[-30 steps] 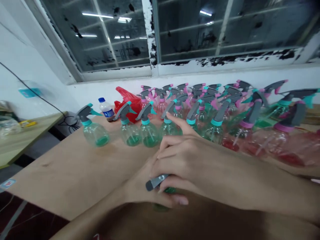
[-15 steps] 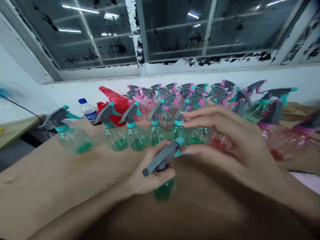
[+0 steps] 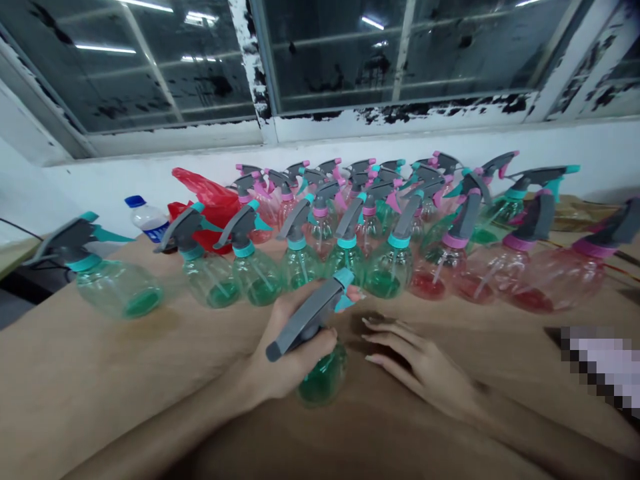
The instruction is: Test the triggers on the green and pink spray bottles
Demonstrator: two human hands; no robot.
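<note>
My left hand point(image 3: 285, 353) is wrapped round the neck of a green spray bottle point(image 3: 324, 381), just under its grey and teal trigger head. Green liquid shows in the bottle's lower part, and the nozzle points away and to the right. To the right of it, my right hand point(image 3: 425, 363) is low over the table, fingers stretched out and apart, holding nothing. Beyond both hands stands a row of spray bottles: green ones such as this teal-collared bottle point(image 3: 390, 273) and, farther right, pink ones such as this bottle point(image 3: 435, 277) with red liquid.
Several more spray bottles crowd behind the front row, by the wall under the window. A red plastic bag point(image 3: 210, 193) and a blue-capped water bottle point(image 3: 147, 219) are at back left. A pixelated flat item point(image 3: 605, 363) lies on the wooden table point(image 3: 125, 373) at right.
My right hand has come away from the nozzle of the held bottle and dropped down towards the table. My left hand keeps its grip. The view has shifted slightly.
</note>
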